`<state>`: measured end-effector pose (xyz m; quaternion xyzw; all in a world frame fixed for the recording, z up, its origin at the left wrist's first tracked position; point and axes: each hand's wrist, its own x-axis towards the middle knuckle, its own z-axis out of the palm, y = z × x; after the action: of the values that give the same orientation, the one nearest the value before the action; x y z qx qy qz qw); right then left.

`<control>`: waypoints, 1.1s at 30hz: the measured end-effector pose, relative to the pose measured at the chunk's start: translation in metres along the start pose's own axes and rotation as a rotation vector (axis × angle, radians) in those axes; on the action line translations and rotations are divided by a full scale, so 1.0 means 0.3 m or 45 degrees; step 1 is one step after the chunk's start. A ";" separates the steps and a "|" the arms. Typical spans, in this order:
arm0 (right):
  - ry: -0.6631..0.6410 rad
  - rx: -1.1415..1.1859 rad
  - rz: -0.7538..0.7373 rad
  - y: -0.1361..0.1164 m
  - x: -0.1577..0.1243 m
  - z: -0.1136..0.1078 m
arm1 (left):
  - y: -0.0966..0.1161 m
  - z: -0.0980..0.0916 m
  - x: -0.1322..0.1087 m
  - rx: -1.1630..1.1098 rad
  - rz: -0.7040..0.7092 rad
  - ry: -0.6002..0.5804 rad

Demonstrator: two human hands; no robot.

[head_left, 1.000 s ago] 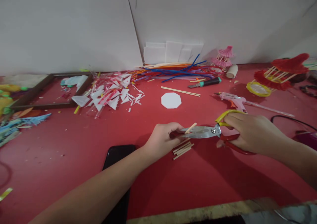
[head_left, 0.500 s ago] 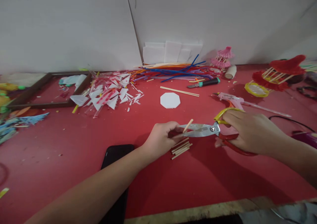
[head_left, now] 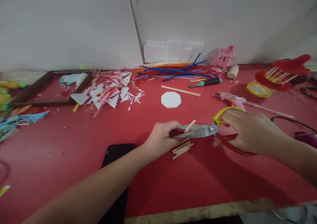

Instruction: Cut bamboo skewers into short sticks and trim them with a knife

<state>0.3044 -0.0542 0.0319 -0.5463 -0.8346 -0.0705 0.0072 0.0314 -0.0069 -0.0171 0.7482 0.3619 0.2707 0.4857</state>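
Observation:
My left hand is closed in a pinch on a short wooden stick that pokes up between the blades of the scissors. My right hand grips the scissors by their yellow and red handles, with the blades pointing left and nearly together on the stick. Just below the blades, several cut stick pieces lie side by side on the red table.
A black phone lies under my left forearm. A white octagon, two long sticks, a pink glue gun, a utility knife, coloured straws, paper scraps, a wooden frame and a red lantern model lie farther back.
The scissor blades have come closer together on the stick. Both hands stay in nearly the same place.

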 end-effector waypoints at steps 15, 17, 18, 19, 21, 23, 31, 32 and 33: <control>-0.036 0.012 0.000 -0.002 -0.001 -0.003 | -0.010 -0.011 0.001 0.089 0.036 -0.080; -0.059 0.040 -0.001 -0.001 0.000 -0.001 | -0.009 -0.013 0.001 0.093 0.038 -0.087; -0.070 0.053 -0.001 -0.001 0.002 -0.001 | -0.009 -0.014 0.000 0.104 0.042 -0.090; -0.081 0.061 0.004 -0.001 0.003 -0.001 | -0.008 -0.014 0.000 0.117 0.044 -0.090; -0.090 0.072 0.016 -0.002 0.005 -0.002 | -0.008 -0.015 0.000 0.133 0.044 -0.089; -0.079 0.072 0.009 -0.002 0.006 -0.002 | -0.009 -0.014 0.000 0.128 0.037 -0.082; -0.014 -0.052 -0.110 0.004 0.003 0.019 | -0.009 -0.012 0.000 0.108 0.048 -0.073; -0.015 -0.063 -0.118 0.005 0.002 0.022 | -0.008 -0.012 -0.001 0.106 0.048 -0.079; -0.017 -0.075 -0.125 0.006 0.001 0.025 | -0.007 -0.012 -0.002 0.105 0.047 -0.085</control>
<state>0.3064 -0.0523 0.0248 -0.5051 -0.8580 -0.0917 -0.0178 0.0278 -0.0048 -0.0176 0.7828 0.3426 0.2393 0.4611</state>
